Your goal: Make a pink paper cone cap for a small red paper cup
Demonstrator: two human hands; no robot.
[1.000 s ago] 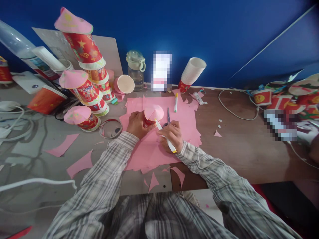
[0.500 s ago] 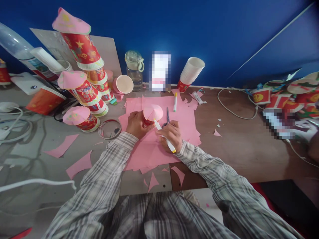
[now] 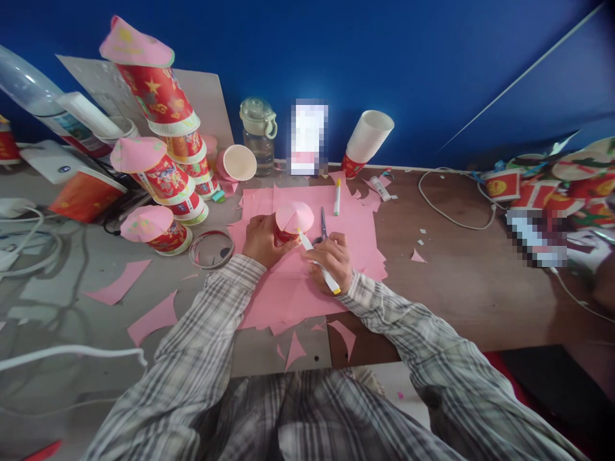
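My left hand (image 3: pixel 265 241) is closed around a red paper cup (image 3: pixel 283 237) that wears a pink paper cone (image 3: pixel 295 218) on top. Between the fingers of my right hand (image 3: pixel 331 259) is a white marker (image 3: pixel 327 277) with a yellow end; its tip meets the lower edge of the cone. Both hands are over a stack of pink paper sheets (image 3: pixel 288 291). Partly hidden behind my right hand, a pair of scissors (image 3: pixel 323 223) lies on the sheets. Another marker (image 3: pixel 337 197), with yellow and green ends, lies beyond it.
Cone-topped cup towers (image 3: pixel 158 96) stand at the left, near a roll of tape (image 3: pixel 212 248). Against the blue wall are a water bottle (image 3: pixel 258 137), a lit phone (image 3: pixel 309 137) and stacked cups (image 3: pixel 369 137). Pink scraps (image 3: pixel 152 318) and a white cable (image 3: pixel 461 221) lie on the table.
Hardly anything differs. The marker tip has shifted very slightly at the cone's edge, while my left hand keeps its hold on the cup.
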